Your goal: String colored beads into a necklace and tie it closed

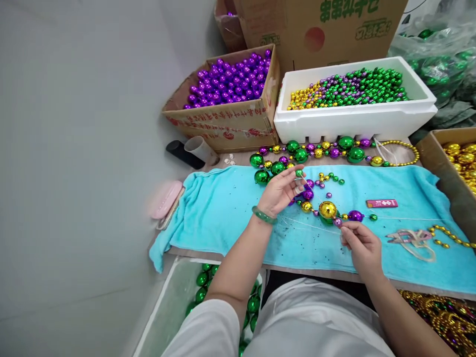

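Observation:
My left hand [283, 187], with a jade-green bangle [264, 215] on its wrist, has its fingertips closed at a small green bead [299, 173] with thin white string beside it. To its right, my right hand [362, 244] pinches by a small purple bead [337, 222] just below a large gold bead [328, 209]. Strung purple, gold and green beads run between and behind the hands on the blue towel [223, 208]. A larger purple bead [356, 215] lies beyond my right fingers. White string trails across the towel.
A bead garland [319, 153] lies along the back. Behind it stand a cardboard box [223, 124] of purple balls and a white foam box [353, 119] of small beads. Pink-handled cutters [409, 236] and a pink packet [382, 203] lie at right. A dark cylinder [185, 154] and clear cup [202, 150] are back left.

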The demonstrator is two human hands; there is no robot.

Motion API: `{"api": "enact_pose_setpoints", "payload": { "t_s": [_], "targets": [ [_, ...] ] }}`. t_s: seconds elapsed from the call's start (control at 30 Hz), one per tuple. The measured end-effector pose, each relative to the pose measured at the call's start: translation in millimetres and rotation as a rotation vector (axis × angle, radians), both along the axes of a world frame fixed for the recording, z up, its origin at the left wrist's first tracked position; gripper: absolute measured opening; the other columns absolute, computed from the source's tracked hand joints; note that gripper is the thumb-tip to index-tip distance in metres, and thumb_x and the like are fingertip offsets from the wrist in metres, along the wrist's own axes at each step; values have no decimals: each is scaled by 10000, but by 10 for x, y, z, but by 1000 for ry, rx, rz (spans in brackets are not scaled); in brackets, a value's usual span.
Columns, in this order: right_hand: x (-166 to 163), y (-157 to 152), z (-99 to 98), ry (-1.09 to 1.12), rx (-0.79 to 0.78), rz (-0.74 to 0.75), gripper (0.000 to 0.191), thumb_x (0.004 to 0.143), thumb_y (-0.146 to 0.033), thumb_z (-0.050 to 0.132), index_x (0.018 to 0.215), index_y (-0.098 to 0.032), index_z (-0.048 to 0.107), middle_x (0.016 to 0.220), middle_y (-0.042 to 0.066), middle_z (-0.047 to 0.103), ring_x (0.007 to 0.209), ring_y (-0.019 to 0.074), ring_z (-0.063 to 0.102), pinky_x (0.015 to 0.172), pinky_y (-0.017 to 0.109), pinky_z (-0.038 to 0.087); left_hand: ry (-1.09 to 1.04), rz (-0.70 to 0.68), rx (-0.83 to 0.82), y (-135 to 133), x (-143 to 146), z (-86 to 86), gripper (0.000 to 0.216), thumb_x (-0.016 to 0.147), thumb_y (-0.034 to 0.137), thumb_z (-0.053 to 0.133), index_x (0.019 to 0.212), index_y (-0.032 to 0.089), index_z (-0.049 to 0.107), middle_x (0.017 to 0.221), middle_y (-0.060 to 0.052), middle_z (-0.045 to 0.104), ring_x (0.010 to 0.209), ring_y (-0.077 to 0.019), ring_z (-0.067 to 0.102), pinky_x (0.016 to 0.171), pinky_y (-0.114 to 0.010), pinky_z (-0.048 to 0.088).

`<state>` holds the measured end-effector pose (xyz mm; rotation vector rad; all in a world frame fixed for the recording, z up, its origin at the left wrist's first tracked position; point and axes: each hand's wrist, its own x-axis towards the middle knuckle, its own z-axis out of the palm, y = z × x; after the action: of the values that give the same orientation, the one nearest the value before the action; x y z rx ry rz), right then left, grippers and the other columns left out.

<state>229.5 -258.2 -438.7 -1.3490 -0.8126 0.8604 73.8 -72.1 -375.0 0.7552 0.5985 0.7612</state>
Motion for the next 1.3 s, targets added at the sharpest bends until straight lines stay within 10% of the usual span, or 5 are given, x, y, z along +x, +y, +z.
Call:
{"api": "enact_pose_setpoints", "payload": {
  "t_s": [0.6, 0.97, 1.3],
  "targets": [
    [-149, -3, 21, -33, -77, 83, 165, 811, -349, 652, 815, -184, 660, 552, -23, 497, 505, 104, 450, 465, 232, 364, -161, 192, -134, -203, -304, -34, 193, 814, 171, 622, 1000, 140, 666, 861, -53, 670, 758, -101, 630, 702, -227, 487],
    [-201, 75, 14, 39, -169, 155, 221, 800, -392, 657, 822, -176, 616, 541, -20, 520, 495, 104, 459, 439, 223, 341, 71, 177, 206, -444, -216, -59, 575, 659, 99, 747, 1180, 228, 543, 858, 25, 607, 772, -76, 559, 725, -213, 448],
    [-30, 104, 38, 317, -50, 26, 162, 756, -299, 709, 849, -204, 616, 581, -30, 536, 524, 100, 490, 443, 211, 352, 469, -42, 596, -566, -136, -122, 338, 770, 232, 682, 1105, 221, 637, 1052, -65, 614, 872, -162, 570, 847, -340, 452]
  ]
}}
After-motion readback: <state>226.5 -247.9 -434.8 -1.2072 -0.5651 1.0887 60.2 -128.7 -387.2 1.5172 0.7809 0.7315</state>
